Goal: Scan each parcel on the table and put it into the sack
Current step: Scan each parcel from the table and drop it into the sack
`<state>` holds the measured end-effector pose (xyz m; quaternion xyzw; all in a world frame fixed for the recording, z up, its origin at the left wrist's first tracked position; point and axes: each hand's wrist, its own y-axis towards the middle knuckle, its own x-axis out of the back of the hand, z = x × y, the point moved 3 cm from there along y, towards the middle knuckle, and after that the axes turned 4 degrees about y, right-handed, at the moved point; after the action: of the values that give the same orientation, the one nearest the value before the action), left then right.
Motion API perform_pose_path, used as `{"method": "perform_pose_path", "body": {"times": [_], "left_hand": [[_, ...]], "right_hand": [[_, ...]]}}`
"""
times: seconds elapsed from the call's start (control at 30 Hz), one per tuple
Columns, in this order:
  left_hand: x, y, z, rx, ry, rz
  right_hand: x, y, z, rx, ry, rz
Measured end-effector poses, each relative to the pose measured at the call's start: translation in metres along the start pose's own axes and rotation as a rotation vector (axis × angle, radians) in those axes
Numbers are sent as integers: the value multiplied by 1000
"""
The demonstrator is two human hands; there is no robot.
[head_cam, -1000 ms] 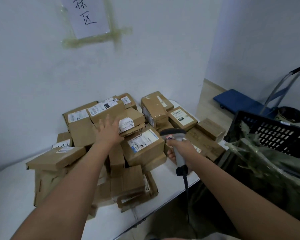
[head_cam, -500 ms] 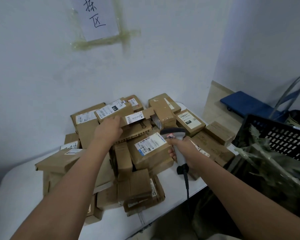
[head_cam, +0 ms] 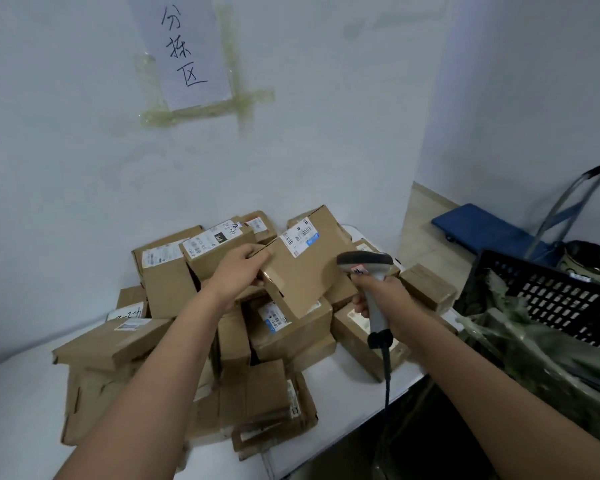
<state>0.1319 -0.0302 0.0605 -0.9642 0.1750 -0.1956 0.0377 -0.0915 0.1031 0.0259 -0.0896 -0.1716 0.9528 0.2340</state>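
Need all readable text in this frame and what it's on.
"分拣区": handwritten on the paper sign taped to the wall.
Printed label on the held parcel: barcodes show, text too small to read.
Labels on the other parcels in the pile: blurred, unreadable.
Sticker on the scanner: unreadable.

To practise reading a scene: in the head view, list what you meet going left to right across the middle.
Left hand → held parcel → scanner → black crate.
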Motion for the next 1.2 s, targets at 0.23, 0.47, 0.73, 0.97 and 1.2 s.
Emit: {"method": "perform_pose_path", "body": {"times": [0.23, 0.47, 0.73, 0.97, 1.2], "left_hand": [[-44, 4, 23, 75, -32, 176], [-66, 13, 37, 126, -30, 241], [-78, 18, 45, 143, -15, 226], [-78, 18, 46, 149, -10, 221], [-80, 21, 47, 154, 1, 221]], "right_hand": [[42, -5, 18, 8, -68, -24], [63, -18, 28, -61, -173, 40], [61, -19, 27, -97, -152, 41], [61, -17, 27, -114, -162, 60], [62, -11, 27, -103, -201, 58]]}}
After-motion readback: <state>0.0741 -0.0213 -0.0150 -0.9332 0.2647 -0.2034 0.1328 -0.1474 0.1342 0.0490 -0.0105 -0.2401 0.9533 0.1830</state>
